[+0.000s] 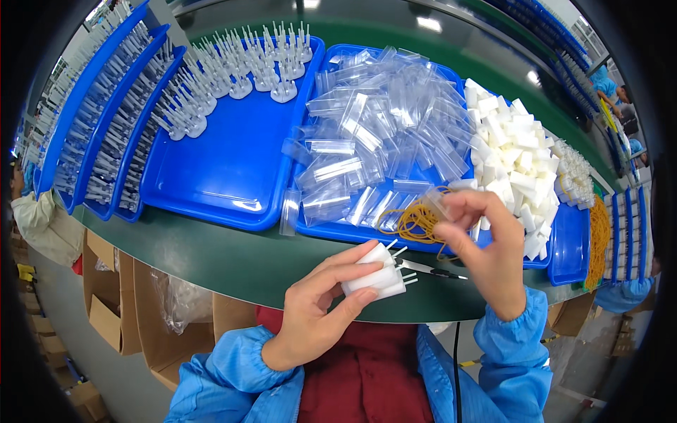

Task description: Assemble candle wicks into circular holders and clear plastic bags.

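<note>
My left hand (321,310) is closed around a bundle of white foam blocks (377,276), from whose right side several thin white rods stick out. Beyond the blocks, my right hand (490,243) is held over the front of the middle tray, thumb and forefinger curled toward each other. A blurred, see-through thing shows at these fingertips; what it is I cannot make out. Yellow rubber bands (416,224) lie in a loose pile right beside the fingers. On the table between my hands is a slim tool with a dark tip (448,273), partly hidden by the blocks.
The blue middle tray (328,229) holds many clear plastic sleeves (381,120). White foam blocks (518,151) are heaped at the right. In the left blue tray (218,176), white rodded parts (240,84) stand along the far side. Stacked trays (92,141) rise at far left; cardboard boxes (141,310) stand below.
</note>
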The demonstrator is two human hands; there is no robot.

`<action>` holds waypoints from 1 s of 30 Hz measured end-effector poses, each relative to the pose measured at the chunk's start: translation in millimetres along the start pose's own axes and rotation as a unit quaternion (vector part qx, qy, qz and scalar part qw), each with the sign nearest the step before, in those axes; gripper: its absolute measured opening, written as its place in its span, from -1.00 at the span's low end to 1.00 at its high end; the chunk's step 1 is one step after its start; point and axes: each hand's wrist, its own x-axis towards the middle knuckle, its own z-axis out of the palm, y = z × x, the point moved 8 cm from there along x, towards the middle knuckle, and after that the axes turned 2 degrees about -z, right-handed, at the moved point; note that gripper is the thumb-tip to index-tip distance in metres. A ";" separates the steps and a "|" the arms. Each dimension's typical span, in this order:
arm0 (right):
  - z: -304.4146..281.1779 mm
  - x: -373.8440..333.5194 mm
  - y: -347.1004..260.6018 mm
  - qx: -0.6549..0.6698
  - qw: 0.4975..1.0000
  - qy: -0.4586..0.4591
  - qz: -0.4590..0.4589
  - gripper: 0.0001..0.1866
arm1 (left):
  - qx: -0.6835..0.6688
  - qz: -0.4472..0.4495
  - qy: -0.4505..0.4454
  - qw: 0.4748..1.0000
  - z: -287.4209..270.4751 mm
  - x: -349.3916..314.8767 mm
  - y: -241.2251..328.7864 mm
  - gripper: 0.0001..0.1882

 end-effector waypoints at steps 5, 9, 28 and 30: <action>-14.5 0.5 10.6 -0.014 0.996 0.091 0.009 -0.85 | -0.007 0.009 0.012 1.000 0.5 1.9 3.1 -0.65; 6.1 -23.7 5.6 0.134 0.988 0.021 0.076 -0.82 | -0.009 0.010 0.012 1.000 2.9 1.9 6.4 -0.66; 22.2 -49.0 -24.7 0.043 0.989 0.035 -0.140 -0.83 | 0.072 0.056 0.034 0.995 10.9 -4.4 15.6 -0.74; 23.7 -49.9 -22.3 0.076 0.989 0.033 -0.119 -0.83 | 0.082 0.052 0.041 0.994 10.2 -3.2 14.0 -0.75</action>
